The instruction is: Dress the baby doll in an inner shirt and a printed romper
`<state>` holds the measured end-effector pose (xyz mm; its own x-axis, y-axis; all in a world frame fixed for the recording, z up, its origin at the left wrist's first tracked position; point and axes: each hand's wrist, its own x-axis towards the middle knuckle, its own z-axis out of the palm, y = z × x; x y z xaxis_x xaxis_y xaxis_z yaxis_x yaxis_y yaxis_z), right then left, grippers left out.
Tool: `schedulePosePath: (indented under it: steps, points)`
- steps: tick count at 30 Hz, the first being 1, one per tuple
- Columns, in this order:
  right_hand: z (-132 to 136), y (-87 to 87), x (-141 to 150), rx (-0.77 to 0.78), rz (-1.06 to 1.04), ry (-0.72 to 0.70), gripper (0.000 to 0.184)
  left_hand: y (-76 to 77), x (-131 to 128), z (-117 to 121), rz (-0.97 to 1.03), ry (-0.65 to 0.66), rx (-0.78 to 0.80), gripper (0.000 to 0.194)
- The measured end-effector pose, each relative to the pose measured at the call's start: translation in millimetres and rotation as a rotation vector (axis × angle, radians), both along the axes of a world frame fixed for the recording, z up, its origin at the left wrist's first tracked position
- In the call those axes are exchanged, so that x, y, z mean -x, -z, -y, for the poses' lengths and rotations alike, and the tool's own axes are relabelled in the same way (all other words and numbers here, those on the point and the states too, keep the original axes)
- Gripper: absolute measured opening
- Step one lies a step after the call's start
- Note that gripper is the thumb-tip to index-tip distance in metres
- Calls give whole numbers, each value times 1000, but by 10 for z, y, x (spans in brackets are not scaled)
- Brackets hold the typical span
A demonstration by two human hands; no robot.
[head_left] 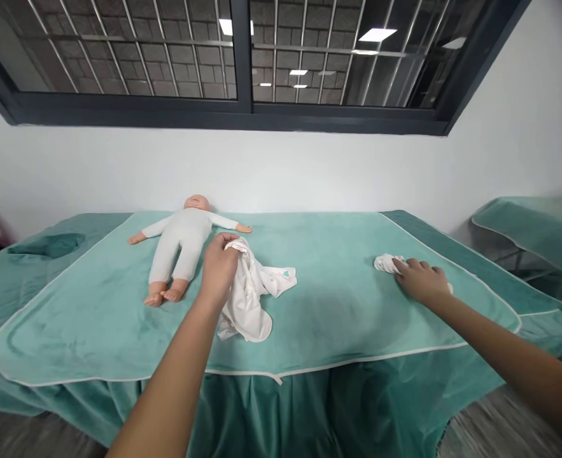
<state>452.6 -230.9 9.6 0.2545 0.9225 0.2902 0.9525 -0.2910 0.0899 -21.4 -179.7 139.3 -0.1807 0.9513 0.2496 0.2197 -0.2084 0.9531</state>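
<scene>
My left hand (pixel 219 267) is closed around the top of a white baby garment (pixel 252 299), which hangs crumpled from it down onto the green bed cover (pixel 338 305). Just left of that hand lies a baby doll (pixel 178 245) in a white bodysuit, on its back with arms spread. My right hand (pixel 421 280) rests knuckles up on a small white cloth (pixel 386 262) at the right of the cover, fingers curled over it.
The bed stands against a white wall under a barred window (pixel 242 57). A dark green pillow (pixel 46 245) lies at the far left. Another green-covered bed (pixel 538 235) stands at the right.
</scene>
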Motion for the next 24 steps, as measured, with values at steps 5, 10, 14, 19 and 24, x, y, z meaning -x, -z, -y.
schedulePosePath:
  steps: [5, 10, 14, 19, 24]
  points:
    - [-172, -107, 911, -44, -229, -329, 56, 32, -56, -22, 32, 93, 3, 32]
    - [-280, -558, 2457, -10, -848, -866, 65, -174, -118, 178, -1, 253, 23, 32]
    - [-404, -810, 3007, -162, -1045, -906, 34, -381, -86, 341, -75, 263, 11, 30]
    - [-477, -927, 2837, -314, -743, -774, 25, -453, -58, 370, -142, 187, -43, 21]
    - [-190, -1180, 2768, -388, -644, -935, 30, -457, -266, 313, -196, 213, -81, 16]
